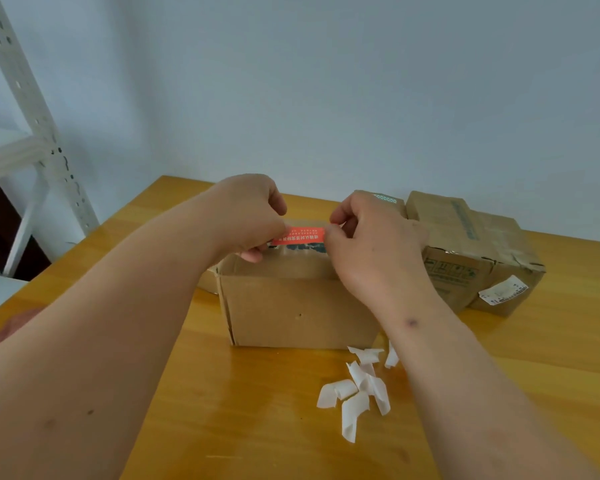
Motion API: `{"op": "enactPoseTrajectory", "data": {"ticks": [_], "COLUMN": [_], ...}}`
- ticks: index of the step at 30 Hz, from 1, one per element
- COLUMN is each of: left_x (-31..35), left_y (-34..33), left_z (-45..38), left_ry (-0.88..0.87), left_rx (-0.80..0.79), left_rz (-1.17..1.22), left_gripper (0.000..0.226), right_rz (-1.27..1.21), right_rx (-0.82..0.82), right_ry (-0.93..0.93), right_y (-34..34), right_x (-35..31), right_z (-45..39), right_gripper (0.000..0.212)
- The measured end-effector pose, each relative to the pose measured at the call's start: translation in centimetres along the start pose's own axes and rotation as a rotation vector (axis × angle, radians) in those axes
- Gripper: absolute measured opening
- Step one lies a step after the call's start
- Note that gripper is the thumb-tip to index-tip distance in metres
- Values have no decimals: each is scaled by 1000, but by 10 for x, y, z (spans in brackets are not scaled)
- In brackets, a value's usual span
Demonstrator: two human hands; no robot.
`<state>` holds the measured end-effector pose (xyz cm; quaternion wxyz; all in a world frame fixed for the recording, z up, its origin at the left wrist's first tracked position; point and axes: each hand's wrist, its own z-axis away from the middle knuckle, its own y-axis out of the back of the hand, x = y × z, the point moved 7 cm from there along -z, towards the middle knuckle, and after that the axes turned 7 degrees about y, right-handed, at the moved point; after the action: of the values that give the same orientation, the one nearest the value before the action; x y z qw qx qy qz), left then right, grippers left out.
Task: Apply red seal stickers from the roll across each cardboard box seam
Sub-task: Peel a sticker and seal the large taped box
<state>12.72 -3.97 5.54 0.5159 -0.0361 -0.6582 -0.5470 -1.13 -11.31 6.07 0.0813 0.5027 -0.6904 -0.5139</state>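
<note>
Left hand (248, 216): curled, with its fingertips pinched on the left end of the red sticker (299, 236).
Right hand (368, 242): curled, with thumb and forefinger pinched on the right end of the same sticker.
Red sticker: a strip with small printed characters, held stretched between both hands, just above or against the top of the near box (297, 306); whether it is touching the cardboard cannot be told.
Near box: a brown cardboard box stood on the table (222, 410), its plain front face turned to the camera, its top partly hidden by the hands.
Other boxes (471, 258): worn cardboard boxes seen behind and to the right of the near box, close together, one with a white label on its end.
Paper scraps (355, 393): curled white backing pieces scattered on the table just in front of the near box's right corner.
Shelf frame (32, 109): a white metal rack stood at the left against the wall.
Sticker roll: not seen in this view.
</note>
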Motion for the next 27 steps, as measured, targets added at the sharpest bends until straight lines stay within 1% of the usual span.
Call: {"op": "enactPoseTrajectory", "data": {"ticks": [3, 8, 17, 23, 27], "left_x": [7, 9, 6, 5, 4], "left_y": [-1, -6, -10, -12, -11], "left_z": [-4, -6, -7, -9, -7], "left_ry": [-16, 4, 5, -8, -14], "left_rx": [26, 22, 64, 60, 48], "left_rz": [-78, -136, -207, -229, -192], "left_gripper": [13, 18, 17, 15, 15], "right_rz": [28, 77, 39, 40, 1], "right_rx": [26, 37, 19, 2, -9], "right_ry": [-7, 11, 52, 78, 74], "right_y": [0, -6, -11, -13, -13], "right_x": [1, 4, 4, 3, 4], "right_z": [-4, -8, -6, -5, -5], "right_gripper": [6, 9, 12, 16, 18]}}
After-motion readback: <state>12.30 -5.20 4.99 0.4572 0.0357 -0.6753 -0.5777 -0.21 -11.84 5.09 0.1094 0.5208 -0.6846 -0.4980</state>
